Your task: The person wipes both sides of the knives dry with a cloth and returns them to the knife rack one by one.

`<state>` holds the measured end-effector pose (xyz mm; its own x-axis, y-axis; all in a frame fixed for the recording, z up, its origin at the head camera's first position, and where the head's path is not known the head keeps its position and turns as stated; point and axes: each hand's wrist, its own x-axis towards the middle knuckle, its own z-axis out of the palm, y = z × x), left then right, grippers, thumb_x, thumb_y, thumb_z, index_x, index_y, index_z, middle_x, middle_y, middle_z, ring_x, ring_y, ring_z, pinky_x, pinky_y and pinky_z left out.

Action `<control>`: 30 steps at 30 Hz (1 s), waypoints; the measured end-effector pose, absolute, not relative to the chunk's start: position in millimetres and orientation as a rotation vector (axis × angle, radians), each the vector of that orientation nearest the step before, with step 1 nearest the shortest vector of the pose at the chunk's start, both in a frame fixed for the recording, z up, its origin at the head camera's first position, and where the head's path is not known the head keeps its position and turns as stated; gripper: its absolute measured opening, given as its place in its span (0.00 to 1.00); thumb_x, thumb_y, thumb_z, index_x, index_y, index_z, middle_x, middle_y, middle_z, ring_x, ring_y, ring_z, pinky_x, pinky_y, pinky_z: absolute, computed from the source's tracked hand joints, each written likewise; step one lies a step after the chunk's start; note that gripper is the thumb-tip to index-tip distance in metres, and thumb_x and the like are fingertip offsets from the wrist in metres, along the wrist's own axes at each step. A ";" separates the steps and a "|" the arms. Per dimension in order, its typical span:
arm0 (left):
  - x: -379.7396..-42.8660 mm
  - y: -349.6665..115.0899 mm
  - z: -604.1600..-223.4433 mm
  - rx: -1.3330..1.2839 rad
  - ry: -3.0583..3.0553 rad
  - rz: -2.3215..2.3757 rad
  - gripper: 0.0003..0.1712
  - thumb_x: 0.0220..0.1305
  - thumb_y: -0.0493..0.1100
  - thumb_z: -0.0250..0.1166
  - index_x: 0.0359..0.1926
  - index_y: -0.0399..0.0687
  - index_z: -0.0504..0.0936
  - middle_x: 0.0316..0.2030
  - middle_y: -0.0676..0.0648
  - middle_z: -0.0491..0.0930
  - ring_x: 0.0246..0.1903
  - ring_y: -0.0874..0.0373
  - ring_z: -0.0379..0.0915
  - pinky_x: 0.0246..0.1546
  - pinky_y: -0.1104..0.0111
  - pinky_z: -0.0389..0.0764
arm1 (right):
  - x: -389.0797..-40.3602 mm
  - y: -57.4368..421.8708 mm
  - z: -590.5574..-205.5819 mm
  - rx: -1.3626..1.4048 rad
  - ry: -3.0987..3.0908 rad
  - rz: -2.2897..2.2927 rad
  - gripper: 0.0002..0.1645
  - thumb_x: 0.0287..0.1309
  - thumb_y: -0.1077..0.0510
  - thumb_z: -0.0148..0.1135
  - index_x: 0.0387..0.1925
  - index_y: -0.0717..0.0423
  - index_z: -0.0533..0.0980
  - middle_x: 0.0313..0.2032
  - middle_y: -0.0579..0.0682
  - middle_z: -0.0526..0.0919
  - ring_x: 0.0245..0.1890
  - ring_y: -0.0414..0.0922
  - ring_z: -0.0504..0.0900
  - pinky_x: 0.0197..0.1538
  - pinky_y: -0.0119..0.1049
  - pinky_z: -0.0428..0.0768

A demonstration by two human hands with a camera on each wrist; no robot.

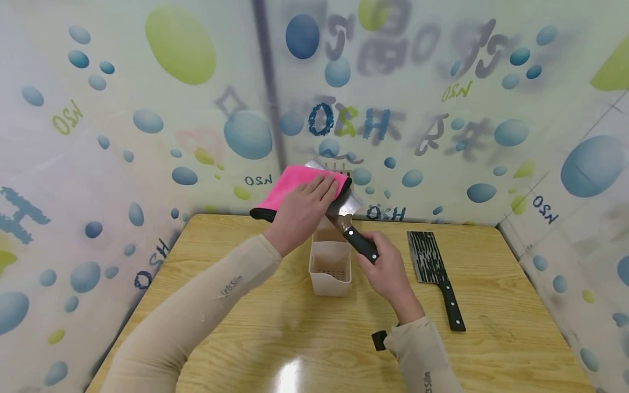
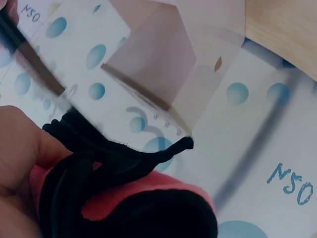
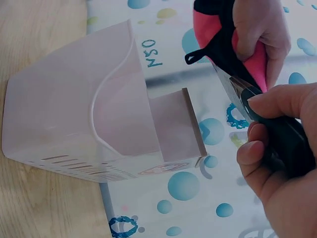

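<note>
My right hand grips the black riveted handle of a kitchen knife, raised and tilted up to the left. Part of its shiny blade shows near the handle; a pink cloth with black edging covers most of the rest. My left hand holds this cloth folded over the blade, fingers on the upper side. In the right wrist view, the left thumb and fingers pinch the cloth about the blade, while the right thumb lies along the handle. The left wrist view shows the cloth's black underside.
A pale plastic knife holder with slots in its base stands on the wooden table, below the raised knife. To the right lies a cleaver with a black-and-silver patterned blade and black handle. Printed walls enclose the table's back and sides.
</note>
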<state>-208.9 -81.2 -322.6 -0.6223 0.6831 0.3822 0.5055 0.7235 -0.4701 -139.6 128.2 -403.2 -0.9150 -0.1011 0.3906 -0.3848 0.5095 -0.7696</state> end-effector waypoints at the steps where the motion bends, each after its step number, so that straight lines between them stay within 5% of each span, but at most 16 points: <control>1: -208.7 -81.0 -323.8 -0.903 -2.383 0.435 0.33 0.72 0.38 0.66 0.74 0.38 0.69 0.73 0.40 0.69 0.72 0.48 0.67 0.67 0.62 0.75 | -139.6 128.1 -403.1 0.411 -2.451 1.366 0.23 0.60 0.69 0.69 0.57 0.67 0.76 0.53 0.65 0.82 0.47 0.60 0.80 0.49 0.54 0.79; 30: -232.0 -94.0 -311.4 -0.806 -2.667 0.290 0.33 0.73 0.36 0.61 0.76 0.35 0.65 0.73 0.37 0.68 0.73 0.44 0.65 0.72 0.55 0.69 | -136.3 130.7 -405.7 0.529 -2.389 1.296 0.22 0.58 0.72 0.70 0.54 0.65 0.77 0.47 0.61 0.83 0.43 0.55 0.80 0.46 0.51 0.80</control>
